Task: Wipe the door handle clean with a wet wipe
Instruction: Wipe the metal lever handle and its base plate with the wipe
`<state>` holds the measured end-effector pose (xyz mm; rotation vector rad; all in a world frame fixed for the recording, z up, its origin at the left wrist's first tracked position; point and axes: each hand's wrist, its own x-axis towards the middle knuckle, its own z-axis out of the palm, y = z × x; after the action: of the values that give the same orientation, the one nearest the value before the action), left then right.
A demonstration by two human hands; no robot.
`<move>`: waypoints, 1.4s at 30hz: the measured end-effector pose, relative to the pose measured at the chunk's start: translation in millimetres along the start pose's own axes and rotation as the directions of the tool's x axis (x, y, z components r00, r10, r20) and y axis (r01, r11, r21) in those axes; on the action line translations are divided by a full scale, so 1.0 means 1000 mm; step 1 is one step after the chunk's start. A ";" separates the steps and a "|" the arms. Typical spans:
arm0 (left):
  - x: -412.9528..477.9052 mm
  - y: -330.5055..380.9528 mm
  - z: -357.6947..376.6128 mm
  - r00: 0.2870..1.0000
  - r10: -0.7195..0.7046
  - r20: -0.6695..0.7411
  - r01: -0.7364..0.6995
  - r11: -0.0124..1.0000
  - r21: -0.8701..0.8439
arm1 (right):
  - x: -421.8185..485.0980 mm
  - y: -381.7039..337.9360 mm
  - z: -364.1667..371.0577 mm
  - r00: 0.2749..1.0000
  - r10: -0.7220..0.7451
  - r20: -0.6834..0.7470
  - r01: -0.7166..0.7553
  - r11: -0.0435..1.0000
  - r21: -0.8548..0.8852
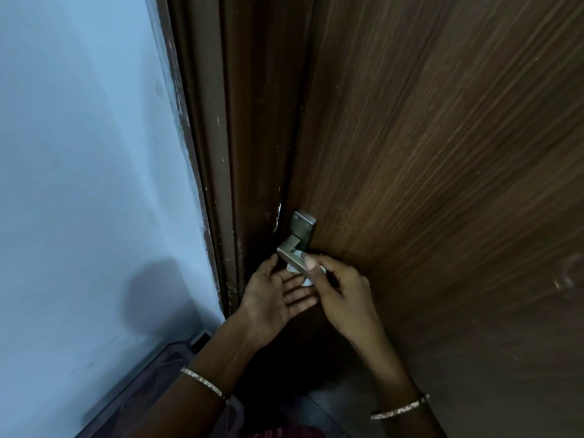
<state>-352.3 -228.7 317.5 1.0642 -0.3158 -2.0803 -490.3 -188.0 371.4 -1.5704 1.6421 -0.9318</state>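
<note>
A grey metal door handle point(290, 250) with a square backplate sits on the left edge of a brown wooden door point(426, 153). My right hand point(339, 295) is closed around the lever, pressing a white wet wipe point(295, 270) against it; only small bits of the wipe show under the fingers. My left hand point(271, 295) is held palm up just below and left of the lever, fingers spread, its fingertips near the wipe. Most of the lever is hidden by my right hand.
The dark brown door frame point(221, 153) runs beside the door on the left, with a pale blue wall point(79, 153) beyond it. A dark floor and skirting point(151, 368) lie at the lower left.
</note>
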 end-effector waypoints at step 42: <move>-0.014 0.014 -0.006 0.902 0.431 0.035 -0.415 0.840 0.350 | 0.033 -0.040 0.033 0.786 -0.579 -0.214 0.260 0.625 -0.736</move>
<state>-335.3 -226.8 329.3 1.1223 -0.8479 -1.6293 -443.3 -223.6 388.5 -2.5022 2.1181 -1.0418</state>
